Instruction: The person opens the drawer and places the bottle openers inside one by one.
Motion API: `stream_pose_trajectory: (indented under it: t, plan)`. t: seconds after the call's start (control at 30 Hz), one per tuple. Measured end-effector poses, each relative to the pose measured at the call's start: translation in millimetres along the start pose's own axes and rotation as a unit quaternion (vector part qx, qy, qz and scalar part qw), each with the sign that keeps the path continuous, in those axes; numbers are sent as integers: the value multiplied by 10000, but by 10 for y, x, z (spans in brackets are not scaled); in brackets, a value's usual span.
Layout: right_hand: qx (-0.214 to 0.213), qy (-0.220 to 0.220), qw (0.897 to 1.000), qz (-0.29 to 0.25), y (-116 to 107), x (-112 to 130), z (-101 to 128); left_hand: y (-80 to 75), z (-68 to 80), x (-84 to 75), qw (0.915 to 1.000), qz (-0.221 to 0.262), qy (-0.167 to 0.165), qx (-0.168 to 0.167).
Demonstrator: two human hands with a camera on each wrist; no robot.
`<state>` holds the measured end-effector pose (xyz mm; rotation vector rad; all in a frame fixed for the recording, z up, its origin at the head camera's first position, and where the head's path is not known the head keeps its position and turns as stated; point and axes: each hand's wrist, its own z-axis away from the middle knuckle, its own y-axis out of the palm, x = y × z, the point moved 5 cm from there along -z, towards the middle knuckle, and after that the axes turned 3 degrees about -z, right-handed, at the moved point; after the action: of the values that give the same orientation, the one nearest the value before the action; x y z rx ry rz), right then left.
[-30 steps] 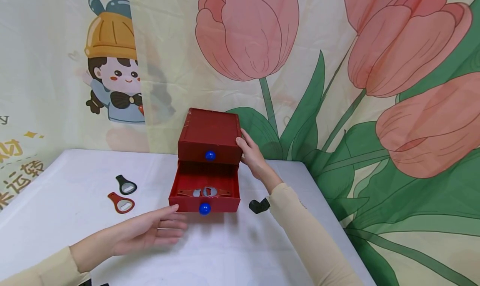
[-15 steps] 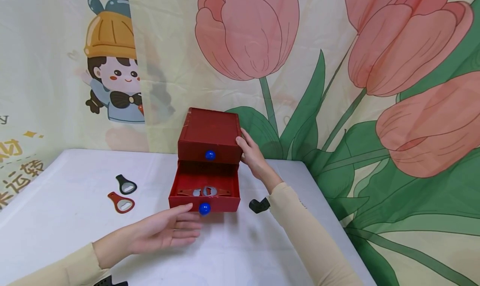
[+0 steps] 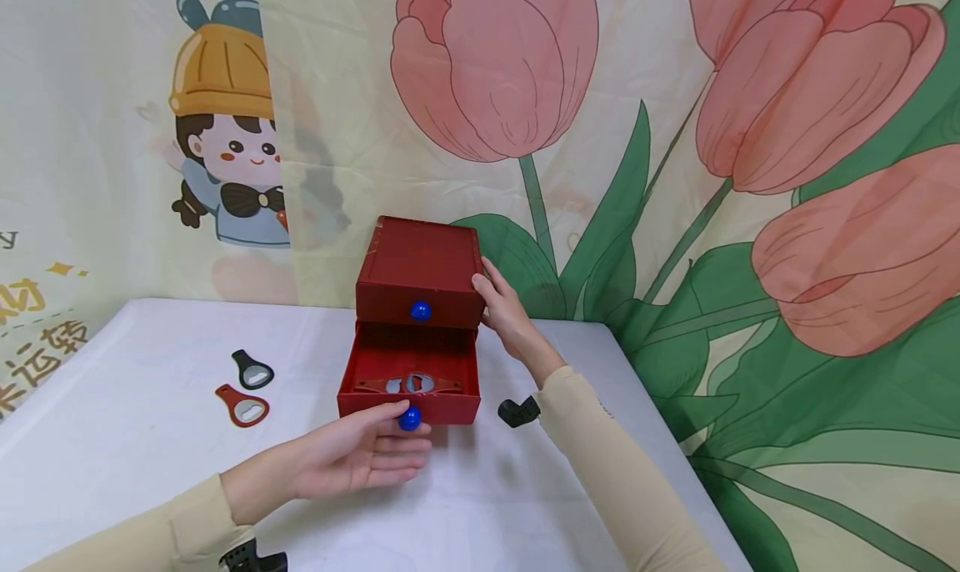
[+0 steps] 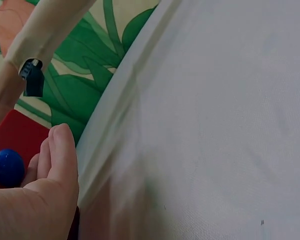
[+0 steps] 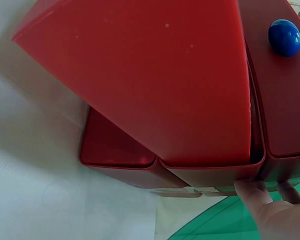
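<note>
A red cabinet (image 3: 420, 259) stands at the table's back with a drawer (image 3: 367, 408) pulled out below its top one. Two brown-handled metal pieces, apparently bottle openers (image 3: 420, 383), lie inside that drawer. My left hand (image 3: 360, 455) is at the drawer's front, its thumb at the blue knob (image 3: 409, 418) and its fingers extended below; contact with the knob is unclear. My right hand (image 3: 510, 313) rests against the cabinet's right side, thumb near the upper front corner. In the right wrist view, fingertips (image 5: 287, 192) touch the cabinet's side, and a lower section (image 5: 120, 142) shows under the drawer.
To the left on the white table (image 3: 150, 472) lie a black bottle opener (image 3: 253, 372) and a red bottle opener (image 3: 243, 405). A printed tulip cloth (image 3: 637, 55) hangs behind and to the right. A blue knob (image 3: 421, 311) sticks out of the top drawer.
My left hand has slid right along the drawer's front, from its left corner to the blue knob. The right hand, cabinet and drawer have stayed in place.
</note>
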<state>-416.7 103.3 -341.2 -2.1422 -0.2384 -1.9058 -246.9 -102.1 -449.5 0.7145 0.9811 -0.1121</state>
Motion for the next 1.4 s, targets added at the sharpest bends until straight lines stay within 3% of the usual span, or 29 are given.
stream_pose_trajectory:
  t: [0.67,1.4]
  plan:
    - [64,-45,9999,66,-5,2,16,32,-80,3,9991,257,196,-290]
    - [49,2,10000,-17,-2,1,-8,-47,-138,-75,9941,525,421,-854]
